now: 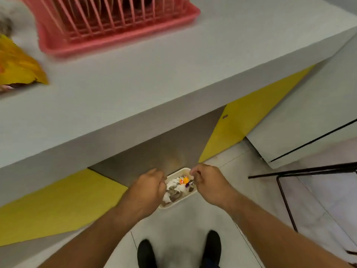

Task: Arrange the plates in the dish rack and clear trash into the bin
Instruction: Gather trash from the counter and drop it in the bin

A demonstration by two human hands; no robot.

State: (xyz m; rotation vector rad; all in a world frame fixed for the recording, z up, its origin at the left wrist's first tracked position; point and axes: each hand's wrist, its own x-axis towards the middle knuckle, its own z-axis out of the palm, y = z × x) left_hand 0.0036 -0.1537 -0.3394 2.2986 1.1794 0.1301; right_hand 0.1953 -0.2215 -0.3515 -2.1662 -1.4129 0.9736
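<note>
A small white bin stands on the floor under the counter's edge, with crumpled white paper and colourful wrappers inside. My left hand hovers over the bin's left rim with its fingers curled in. My right hand hangs over the right rim, fingers pinched together, and I see nothing held in either hand. On the counter above sits a pink dish rack, where blurred dark plates stand between the bars.
A yellow snack bag lies on the grey counter at the left. A black metal frame stands on the floor to the right. My black shoes are just behind the bin.
</note>
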